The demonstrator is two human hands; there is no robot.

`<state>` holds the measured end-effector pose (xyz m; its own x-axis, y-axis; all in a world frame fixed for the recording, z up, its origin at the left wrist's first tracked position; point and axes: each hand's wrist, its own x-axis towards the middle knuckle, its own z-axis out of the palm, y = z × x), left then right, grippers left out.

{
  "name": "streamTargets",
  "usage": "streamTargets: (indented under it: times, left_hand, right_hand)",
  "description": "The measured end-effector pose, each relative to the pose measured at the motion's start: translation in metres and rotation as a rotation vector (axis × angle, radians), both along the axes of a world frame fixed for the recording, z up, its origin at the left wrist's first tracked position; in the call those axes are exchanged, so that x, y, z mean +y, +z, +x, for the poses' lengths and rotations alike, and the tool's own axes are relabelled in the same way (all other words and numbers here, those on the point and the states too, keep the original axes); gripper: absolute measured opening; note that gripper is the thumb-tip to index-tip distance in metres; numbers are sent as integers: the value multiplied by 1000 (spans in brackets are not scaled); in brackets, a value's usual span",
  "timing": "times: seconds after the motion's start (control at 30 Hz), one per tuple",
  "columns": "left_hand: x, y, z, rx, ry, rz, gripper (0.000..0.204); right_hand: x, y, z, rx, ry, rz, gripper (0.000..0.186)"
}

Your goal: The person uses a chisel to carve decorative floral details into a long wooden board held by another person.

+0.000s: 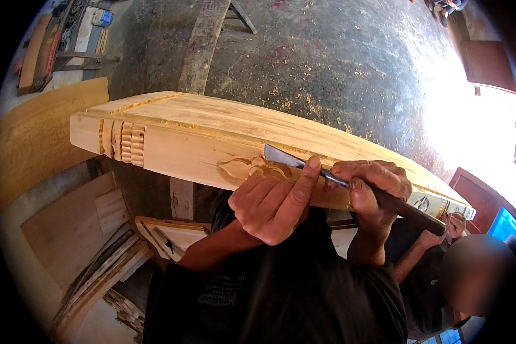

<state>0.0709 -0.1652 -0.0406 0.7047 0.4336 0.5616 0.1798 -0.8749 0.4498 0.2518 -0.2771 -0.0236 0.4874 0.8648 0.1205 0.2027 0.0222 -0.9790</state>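
A wood-carving chisel (284, 157) with a wide metal blade and a dark handle lies aslant over the side of a pale timber panel (183, 152). My right hand (378, 183) wraps round its handle and shank. My left hand (272, 206) is closed near the blade, one digit pressed along the shank and the other fingers curled against the wood. Just below the blade a carved curling motif (241, 164) shows, partly hidden by my left hand. Grooves and ribbed carving (133, 143) mark the panel's left end.
At the right, a co-worker's hands (441, 229) are at the panel's far end, near another carved motif (421, 203). Wood shavings lie on the dark floor (304, 74). A stack of boards (97, 275) sits lower left, beside a tan patterned sheet (46, 132).
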Motion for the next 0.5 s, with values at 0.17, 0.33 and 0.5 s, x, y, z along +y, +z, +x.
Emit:
streamTargets:
  times: [0.17, 0.33, 0.5]
  left_hand:
    - [-1, -2, 2, -32, 26, -3, 47]
    - [-1, 0, 3, -11, 41, -19, 44]
    - [-2, -1, 6, -45, 69, -30, 43]
  right_hand:
    - [8, 1, 12, -56, 83, 59, 17]
    - [18, 12, 21, -95, 147, 0, 17]
    - [32, 15, 33, -126, 259, 63, 21]
